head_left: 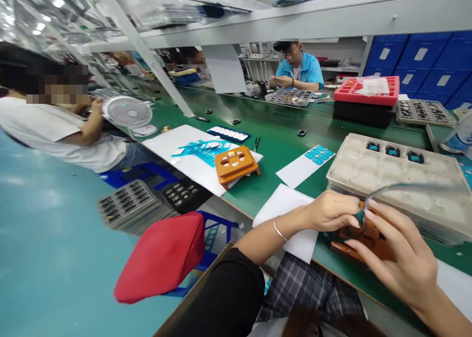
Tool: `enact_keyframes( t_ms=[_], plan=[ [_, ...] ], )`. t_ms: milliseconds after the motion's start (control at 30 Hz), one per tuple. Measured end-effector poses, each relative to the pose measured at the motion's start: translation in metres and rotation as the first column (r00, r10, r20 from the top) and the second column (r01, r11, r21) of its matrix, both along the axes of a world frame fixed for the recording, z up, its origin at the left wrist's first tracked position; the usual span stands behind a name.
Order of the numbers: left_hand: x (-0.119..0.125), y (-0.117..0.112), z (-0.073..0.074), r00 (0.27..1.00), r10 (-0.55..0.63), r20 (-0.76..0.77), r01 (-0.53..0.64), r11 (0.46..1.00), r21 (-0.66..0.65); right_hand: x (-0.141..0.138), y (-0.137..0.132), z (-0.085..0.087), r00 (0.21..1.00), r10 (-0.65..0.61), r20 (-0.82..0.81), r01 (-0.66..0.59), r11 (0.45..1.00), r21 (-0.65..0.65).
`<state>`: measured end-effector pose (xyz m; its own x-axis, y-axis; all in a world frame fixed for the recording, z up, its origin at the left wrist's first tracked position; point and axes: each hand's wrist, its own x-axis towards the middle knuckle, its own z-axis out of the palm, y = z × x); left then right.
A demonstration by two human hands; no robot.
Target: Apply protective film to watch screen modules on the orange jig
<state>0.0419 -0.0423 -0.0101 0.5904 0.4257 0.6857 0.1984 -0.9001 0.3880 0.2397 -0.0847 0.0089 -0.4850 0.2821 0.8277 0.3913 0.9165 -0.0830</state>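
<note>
My left hand (334,213), with a thin bracelet at the wrist, is closed in a pinch at a small dark piece that its fingers mostly cover. Facing it, my right hand (401,248) curls around the same spot, fingertips against the piece and thumb low at an orange fixture (372,246). The fixture sits beneath both hands, partly hidden by them. From between the fingertips a thin translucent strip (409,185) arcs to the right, blurred. Just behind my hands, a pale plastic tray (346,167) carries three dark watch-like cases (393,151) along its back row.
A second orange fixture (236,164) stands on a white sheet (165,142) beside blue stickers and tweezers (257,143). A sticker sheet (295,173) lies on the green bench. A red cushion (162,258) is left of me. Co-workers sit left and across; a shelf beam (332,19) hangs above.
</note>
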Motion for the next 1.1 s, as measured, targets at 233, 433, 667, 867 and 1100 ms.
enact_keyframes(
  t_ms=[233,433,667,867,1100],
  plan=[
    [-0.001,-0.008,0.006,0.99,0.002,0.143,-0.019,0.993,0.117,-0.007,0.003,0.005,0.981,0.028,-0.191,-0.085,0.951,-0.296],
    [0.0,-0.009,0.015,0.99,-0.001,0.14,-0.026,0.981,0.194,-0.005,0.007,0.006,0.951,0.083,-0.296,-0.196,0.906,-0.374],
    [-0.003,-0.007,0.016,0.993,-0.009,0.122,-0.012,0.986,0.169,-0.001,0.01,-0.002,0.866,0.003,-0.5,-0.278,0.834,-0.476],
    [-0.01,-0.001,0.017,0.984,0.009,0.181,-0.042,0.983,0.181,0.003,0.021,0.0,0.755,-0.128,-0.643,-0.277,0.827,-0.49],
    [-0.032,0.011,0.017,0.841,0.321,0.436,-0.335,0.941,-0.046,0.013,0.033,0.0,0.737,-0.262,-0.624,-0.391,0.587,-0.709]
  ],
)
